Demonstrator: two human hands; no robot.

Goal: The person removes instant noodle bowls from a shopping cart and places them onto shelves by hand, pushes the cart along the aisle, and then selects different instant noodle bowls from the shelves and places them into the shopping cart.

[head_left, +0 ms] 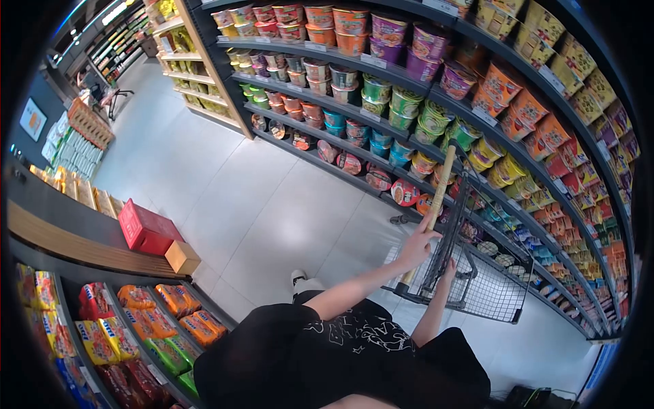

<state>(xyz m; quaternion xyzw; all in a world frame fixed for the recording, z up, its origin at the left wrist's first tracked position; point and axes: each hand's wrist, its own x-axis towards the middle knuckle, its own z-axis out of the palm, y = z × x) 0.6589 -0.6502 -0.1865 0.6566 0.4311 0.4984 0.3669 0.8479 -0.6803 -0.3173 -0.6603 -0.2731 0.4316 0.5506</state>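
A wire shopping cart (494,286) with a pale yellow handle bar (444,178) stands right of the middle, beside the noodle shelves. My left hand (417,247) is at the handle bar, its fingers closed around it. Lower down, my right hand (447,274) touches the dark frame at the cart's near end; its fingers are partly hidden, so its grip is unclear. Through the cart's wire mesh the floor shows.
Shelves of colourful cup noodles (351,75) curve along the back and right. Packaged snacks (112,337) fill a shelf at the lower left. A red box (144,227) and a small brown box (182,258) sit at its end. Grey tiled floor (272,218) runs between.
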